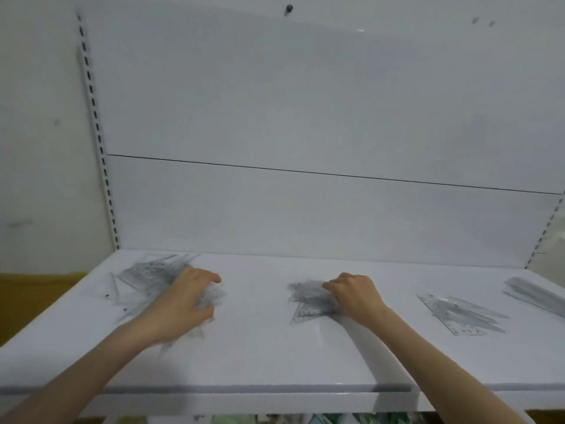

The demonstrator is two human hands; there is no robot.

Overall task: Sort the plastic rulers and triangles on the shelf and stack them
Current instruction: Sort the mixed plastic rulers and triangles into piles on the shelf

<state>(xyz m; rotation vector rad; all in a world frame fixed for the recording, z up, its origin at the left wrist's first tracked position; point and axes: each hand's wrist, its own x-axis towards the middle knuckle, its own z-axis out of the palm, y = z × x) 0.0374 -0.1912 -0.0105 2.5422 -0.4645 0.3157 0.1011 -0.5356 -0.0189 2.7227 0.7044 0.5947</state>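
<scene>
The jumbled clear plastic rulers (146, 276) lie far-left beneath the left hand (186, 301), its grip too blurred to tell; the right hand (356, 296) curls its fingers onto the clear plastic triangle stack (305, 304).

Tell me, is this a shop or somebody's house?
Probably a shop or stockroom: a white shelf, slotted uprights like store racking, and piles of clear rulers and triangles on it.

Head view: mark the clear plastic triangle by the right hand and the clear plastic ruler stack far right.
clear plastic triangle (305, 313), head view, its exposed face.
clear plastic ruler stack (535, 296), head view, its middle.
</scene>
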